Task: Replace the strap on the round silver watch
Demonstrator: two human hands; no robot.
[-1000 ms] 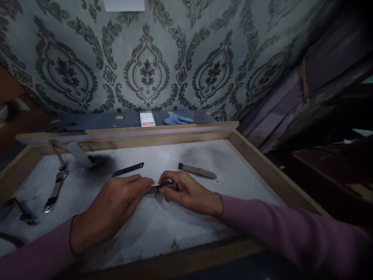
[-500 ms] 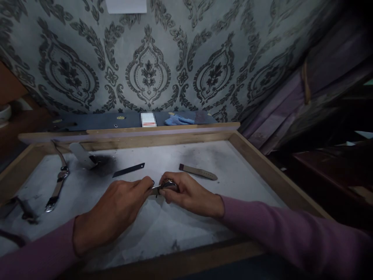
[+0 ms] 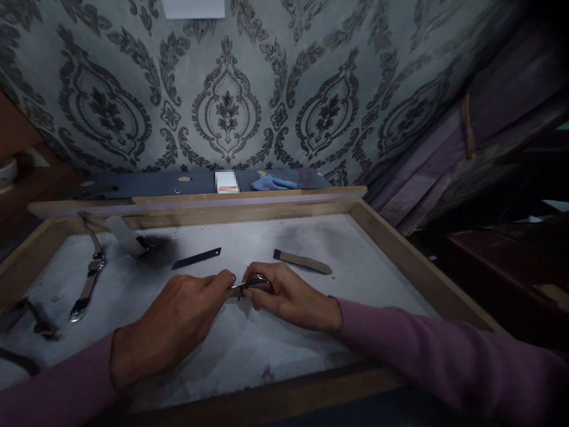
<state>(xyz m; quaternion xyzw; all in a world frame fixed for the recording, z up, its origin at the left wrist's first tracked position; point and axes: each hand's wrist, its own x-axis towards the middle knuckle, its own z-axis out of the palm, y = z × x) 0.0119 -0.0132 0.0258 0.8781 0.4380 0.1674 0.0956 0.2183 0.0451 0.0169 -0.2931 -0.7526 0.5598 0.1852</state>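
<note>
One watch [image 3: 259, 283] sits crosswise, strap [image 3: 239, 292] pointing left: the right hand [image 3: 294, 298], nearer, pinches it; the left hand [image 3: 175, 317], curled (whether gripping, cannot tell), adjoins the strap.

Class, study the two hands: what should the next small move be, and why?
Probably a gentle nudge by the left hand of the thin shiny piece it pinches. The right hand grips the watch, which could steady it, and the piece points at the watch's near edge; the exact contact is too small to make out.
</note>
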